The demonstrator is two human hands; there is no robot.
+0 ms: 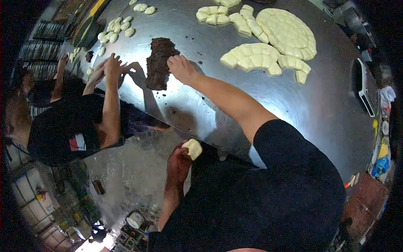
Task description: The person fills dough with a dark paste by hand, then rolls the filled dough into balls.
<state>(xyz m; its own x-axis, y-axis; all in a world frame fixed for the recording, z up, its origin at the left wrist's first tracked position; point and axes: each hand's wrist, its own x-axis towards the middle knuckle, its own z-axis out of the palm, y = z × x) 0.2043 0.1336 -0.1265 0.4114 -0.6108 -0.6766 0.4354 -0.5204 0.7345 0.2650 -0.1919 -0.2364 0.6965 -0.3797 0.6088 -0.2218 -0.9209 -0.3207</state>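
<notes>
My left hand point(179, 164) is low, off the table's front edge, closed around a pale piece of dough point(193, 149). My right hand point(181, 69) reaches across the metal table, its fingers bent and pressed into the right side of a dark brown block of paste point(158, 63). The block has a rough, crumbly surface, and small crumbs lie around it. My right fingertips are partly hidden against the paste.
Portioned slabs of pale dough point(289, 33) lie at the back right of the table point(235, 101). Several small dough balls point(113, 30) are at the back left. A co-worker's hands point(110, 69) work left of the paste; another person is farther left. A white-framed device point(366, 88) stands at right.
</notes>
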